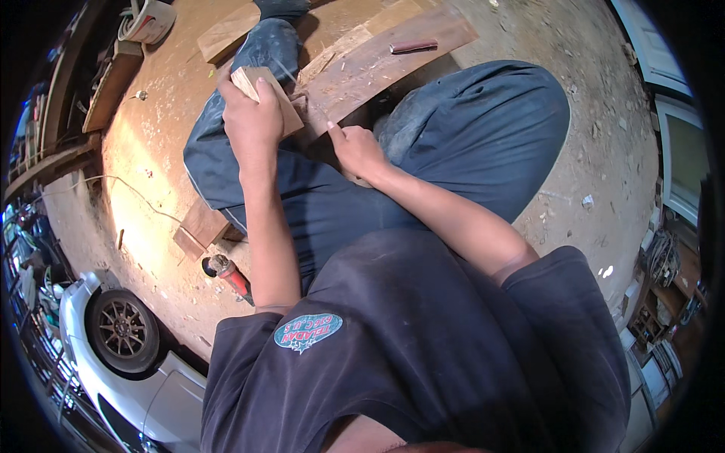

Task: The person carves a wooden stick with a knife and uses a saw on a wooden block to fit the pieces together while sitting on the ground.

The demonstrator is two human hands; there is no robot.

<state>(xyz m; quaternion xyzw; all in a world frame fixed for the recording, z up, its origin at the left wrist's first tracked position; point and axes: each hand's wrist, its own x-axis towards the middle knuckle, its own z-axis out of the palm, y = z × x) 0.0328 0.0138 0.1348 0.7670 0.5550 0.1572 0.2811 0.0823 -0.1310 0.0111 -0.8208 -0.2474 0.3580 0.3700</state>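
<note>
My left hand [253, 117] is closed around a squarish wooden block [276, 102], tilted above my bent left leg. My right hand [355, 151] is curled at the lower edge of a long wooden plank [377, 72], close to the block; a slender object seems to reach from its fingertips, but I cannot make out what it is. A dark reddish elongated object [414, 47] lies on the plank. Wood shavings are scattered near the plank's left end.
Loose boards [225, 34] and a white bucket [147, 23] are at the upper left. A red-and-black power tool [232, 275] and wood offcuts [204, 223] lie left of me, near a cord. A white car [162, 400] stands lower left; framed panels [683, 151] line the right.
</note>
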